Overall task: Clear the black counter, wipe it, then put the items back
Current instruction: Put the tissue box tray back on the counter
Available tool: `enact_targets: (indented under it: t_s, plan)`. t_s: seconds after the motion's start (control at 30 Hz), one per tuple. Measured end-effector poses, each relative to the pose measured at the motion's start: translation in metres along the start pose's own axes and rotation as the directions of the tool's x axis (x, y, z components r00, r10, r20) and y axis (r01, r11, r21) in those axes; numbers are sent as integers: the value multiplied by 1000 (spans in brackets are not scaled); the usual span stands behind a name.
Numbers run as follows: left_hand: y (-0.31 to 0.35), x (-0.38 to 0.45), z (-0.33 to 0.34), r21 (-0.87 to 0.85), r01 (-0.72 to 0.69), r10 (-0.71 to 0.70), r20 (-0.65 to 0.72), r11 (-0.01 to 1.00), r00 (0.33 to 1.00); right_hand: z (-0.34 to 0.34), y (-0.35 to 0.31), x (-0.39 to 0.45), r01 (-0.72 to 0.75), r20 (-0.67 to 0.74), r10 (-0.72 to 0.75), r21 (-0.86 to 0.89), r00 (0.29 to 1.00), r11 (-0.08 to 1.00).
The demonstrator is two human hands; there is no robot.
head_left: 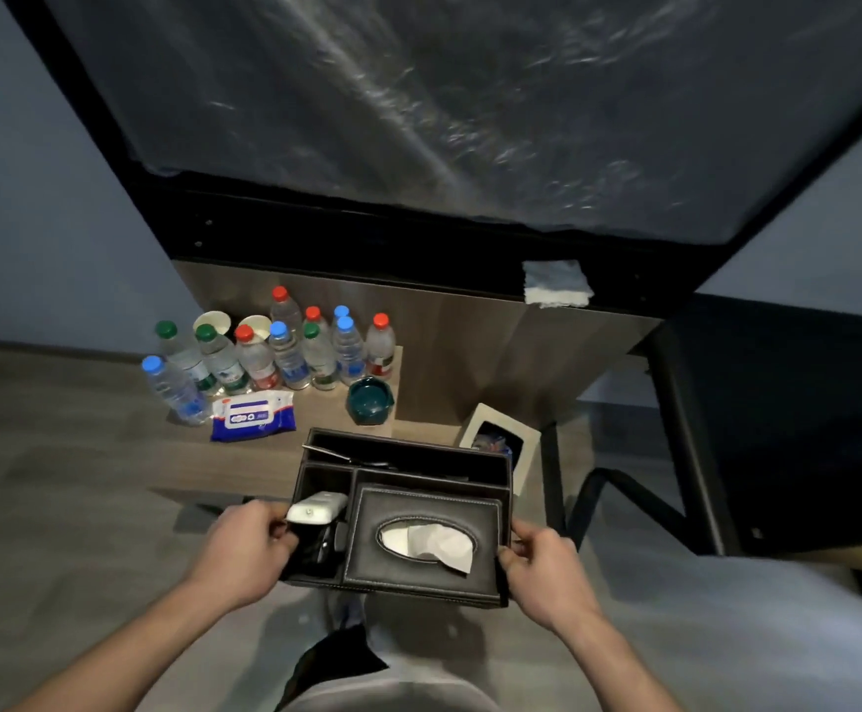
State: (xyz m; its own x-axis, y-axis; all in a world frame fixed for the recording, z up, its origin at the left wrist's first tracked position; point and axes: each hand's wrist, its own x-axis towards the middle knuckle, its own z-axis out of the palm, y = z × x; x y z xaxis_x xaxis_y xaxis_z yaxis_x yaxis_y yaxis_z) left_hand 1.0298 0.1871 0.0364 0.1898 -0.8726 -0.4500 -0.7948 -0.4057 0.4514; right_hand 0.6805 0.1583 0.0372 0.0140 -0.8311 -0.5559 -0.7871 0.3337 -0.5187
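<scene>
I hold a dark leather organiser box (418,557) in the air, low in front of me. My left hand (243,547) grips its left side and my right hand (541,562) grips its right side. White tissue (428,544) pokes out of its oval slot, and a white remote (315,506) stands in its left compartment. The black counter (418,233) runs across above, and a folded white cloth (557,282) lies on its right part. Several water bottles (285,346), a pack of wet wipes (254,416) and a dark green ashtray (369,400) stand on the floor below the counter.
Two paper cups (233,323) sit behind the bottles. A small bin (498,444) stands by the wooden cabinet front (470,352). A black chair (778,429) is at the right. A large plastic-covered screen (470,95) rises behind the counter.
</scene>
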Motion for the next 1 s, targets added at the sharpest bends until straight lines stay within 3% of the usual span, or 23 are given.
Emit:
enact_targets:
  t_s: [0.27,0.5,0.7,1.0]
  plan:
    - [118,-78,29,94,-108,112,-45,990,993,-91,86,-83,11,-205,-6,23,979,1000]
    - [209,-126,74,77,-159,161,-15,984,987,-149,162,-126,-29,-272,37,31,961,999]
    - [278,-119,114,16,-205,204,41,979,978,-199,213,-126,-79,-311,93,59,946,995]
    - [400,-58,157,131,-295,294,29,947,955,-288,284,-70,-165,-317,191,108,929,980]
